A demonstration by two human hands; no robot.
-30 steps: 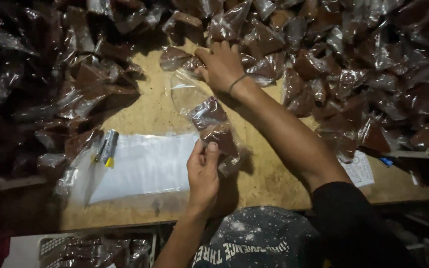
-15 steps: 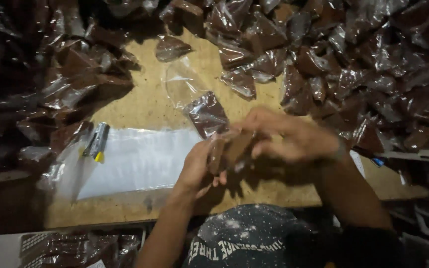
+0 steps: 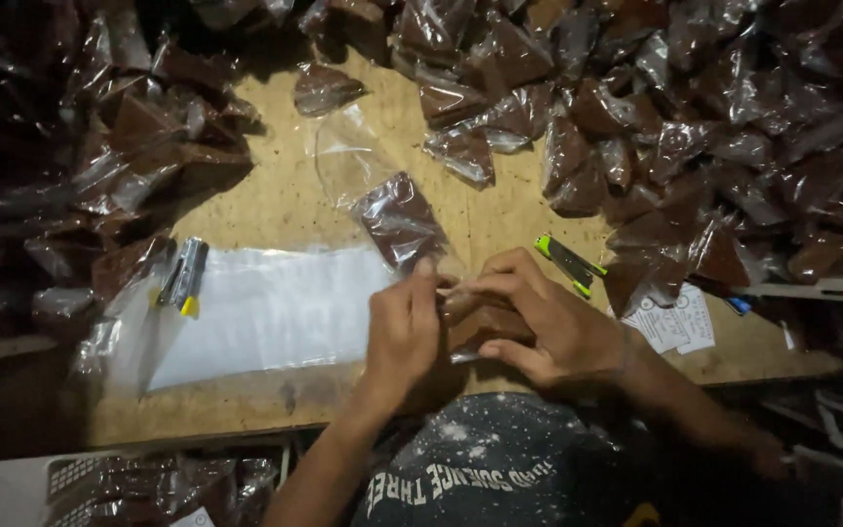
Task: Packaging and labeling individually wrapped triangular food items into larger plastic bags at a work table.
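Both left hand (image 3: 404,327) and right hand (image 3: 548,327) grasping one brown packet (image 3: 475,322) (unfinished); many filled packets (image 3: 636,117) heaped on bench (image 3: 285,195).

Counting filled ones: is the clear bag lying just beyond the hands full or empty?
Partly full: the clear bag holds brown contents at its lower end; its upper part lies flat and see-through.

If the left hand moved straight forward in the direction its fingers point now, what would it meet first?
Probably the clear bag of brown powder lying on the board just beyond the left hand; the fingertips already appear close to its near edge, though depth is unclear.
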